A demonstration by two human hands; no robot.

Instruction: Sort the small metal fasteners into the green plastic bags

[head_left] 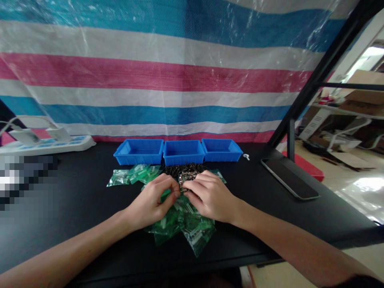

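Observation:
My left hand (156,198) and my right hand (210,194) meet over the middle of the black table. Thumb and fingers of the left are pinched together; whatever is between them is too small to make out. The right has its fingers closed on a small, shiny metallic bundle (187,176), partly covered by those fingers. Green plastic packets (183,220) lie beneath and in front of both hands, and more green packets (141,174) sit to the back left. Behind the hands is a pile of dark, thin pieces (172,171).
Three blue trays (138,152), (184,153), (222,150) stand in a row behind the pile. A phone (291,179) lies at the right, a white power strip (51,145) at the back left. A black frame post (312,80) rises at the right beside a striped sheet (168,76).

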